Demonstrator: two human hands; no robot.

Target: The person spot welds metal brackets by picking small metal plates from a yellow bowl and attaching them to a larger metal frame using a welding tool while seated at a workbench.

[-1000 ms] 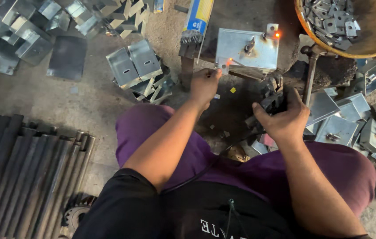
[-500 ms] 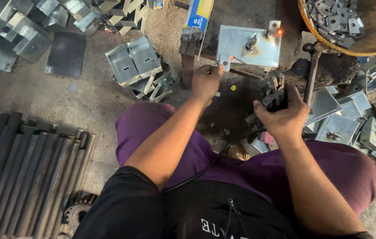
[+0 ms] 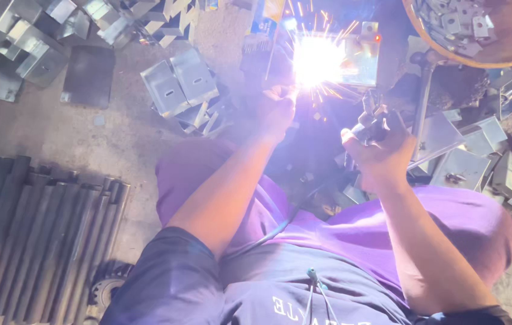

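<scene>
welding arc (image 3: pixel 318 60) blazes white on the small steel plate (image 3: pixel 361 60) lying on the dark work spot at the top middle, just ahead of the person's knees, with sparks flying off around it. left hand (image 3: pixel 277 111) is clenched at the edge of the glare, just below the arc; what it grips is lost in the light. right hand (image 3: pixel 379 150) is closed around a dark clamp-like tool (image 3: pixel 371 117), held up to the right of the arc and apart from the plate.

the ground is bare, dusty concrete (image 3: pixel 45 129), a workshop floor littered with cut metal. folded galvanised brackets (image 3: pixel 179 81) sit left of the arc, and more lie heaped in the top left corner (image 3: pixel 12 36). a flat dark sheet (image 3: pixel 87 75) lies between the two. a row of dark steel bars (image 3: pixel 33 229) lies side by side at the lower left. flat plates (image 3: pixel 472 162) pile up on the right, and a round rusty pan (image 3: pixel 496 42) of small square plates sits at the top right.

a blue and yellow box (image 3: pixel 268 15) lies at the top edge, just left of the glare.
</scene>
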